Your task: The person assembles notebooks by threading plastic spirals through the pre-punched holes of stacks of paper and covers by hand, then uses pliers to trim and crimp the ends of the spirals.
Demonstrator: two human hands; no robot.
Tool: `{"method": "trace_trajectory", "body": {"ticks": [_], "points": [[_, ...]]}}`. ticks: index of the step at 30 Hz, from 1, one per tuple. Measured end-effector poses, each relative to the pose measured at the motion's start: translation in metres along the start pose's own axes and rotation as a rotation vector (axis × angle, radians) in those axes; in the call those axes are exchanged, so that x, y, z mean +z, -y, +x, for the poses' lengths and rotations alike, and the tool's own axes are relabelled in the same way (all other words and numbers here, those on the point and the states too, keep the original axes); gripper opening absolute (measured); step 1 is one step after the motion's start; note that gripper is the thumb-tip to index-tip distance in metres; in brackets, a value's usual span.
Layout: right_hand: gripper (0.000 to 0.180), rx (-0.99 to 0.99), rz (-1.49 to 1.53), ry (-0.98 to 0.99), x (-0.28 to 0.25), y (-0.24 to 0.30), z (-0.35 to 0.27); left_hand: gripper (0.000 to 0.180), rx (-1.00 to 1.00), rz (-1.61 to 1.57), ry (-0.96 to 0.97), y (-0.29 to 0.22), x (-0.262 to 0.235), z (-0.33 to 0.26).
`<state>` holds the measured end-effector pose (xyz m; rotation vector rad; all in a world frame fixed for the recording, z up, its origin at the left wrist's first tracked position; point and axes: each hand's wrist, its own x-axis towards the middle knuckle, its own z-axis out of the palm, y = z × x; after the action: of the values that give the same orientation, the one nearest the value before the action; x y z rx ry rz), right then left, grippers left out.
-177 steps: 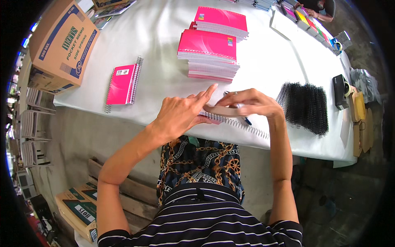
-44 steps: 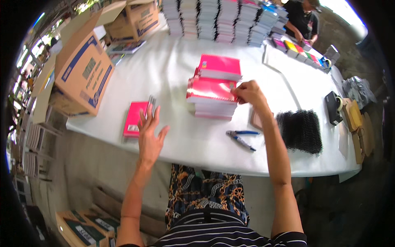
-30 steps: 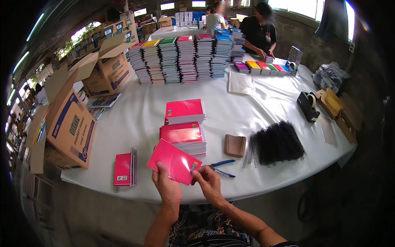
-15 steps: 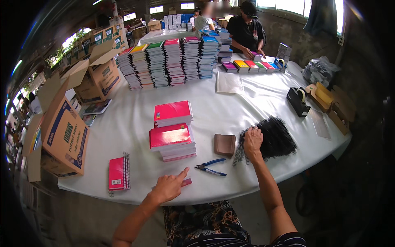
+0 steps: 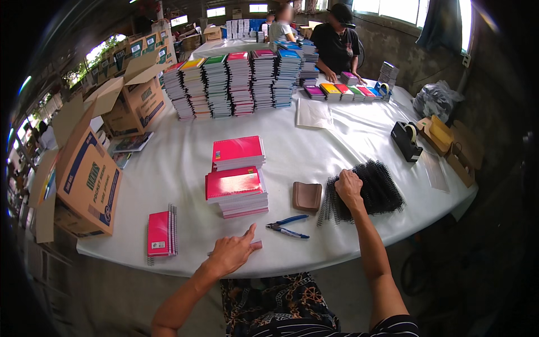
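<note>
Seen from the head camera, a worker's left hand (image 5: 231,253) lay low over a pink-covered pad (image 5: 256,246) near the front edge of a white-covered table (image 5: 168,168), index finger stretched out; most of the pad was hidden, and whether the other fingers gripped it could not be told. The palm appeared to steady it. The right hand (image 5: 349,186) rested on a heap of black spiral coils (image 5: 380,188), fingers curled downward; whether they had closed on a coil was not visible. The heap seemed placed for that hand's easy reach. Blue-handled pliers (image 5: 275,226) and a curved brown block (image 5: 306,196) lay between the hands, the block just beside the coils. Two pink piles (image 5: 244,203) stood ahead of the left hand; a coil-bound pink notebook (image 5: 158,231) lay to its left, near a carton (image 5: 92,182). Beyond, a row of tall notebook stacks (image 5: 240,87) lined the far side, beside a co-worker (image 5: 339,48) in black.
</note>
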<state>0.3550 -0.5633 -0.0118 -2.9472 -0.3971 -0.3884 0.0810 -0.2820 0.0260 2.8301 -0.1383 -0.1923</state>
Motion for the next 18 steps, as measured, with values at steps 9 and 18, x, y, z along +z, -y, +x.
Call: {"method": "trace_trajectory", "body": {"ticks": [9, 18], "points": [[0.03, -0.065, 0.124, -0.092, 0.002, -0.009, 0.002, 0.059, 0.011, 0.006, -0.037, 0.007, 0.012, 0.008], [0.029, -0.149, 0.06, 0.201, 0.01, 0.01, -0.015, 0.061, 0.002, 0.016, -0.023, 0.005, 0.008, 0.007]]}}
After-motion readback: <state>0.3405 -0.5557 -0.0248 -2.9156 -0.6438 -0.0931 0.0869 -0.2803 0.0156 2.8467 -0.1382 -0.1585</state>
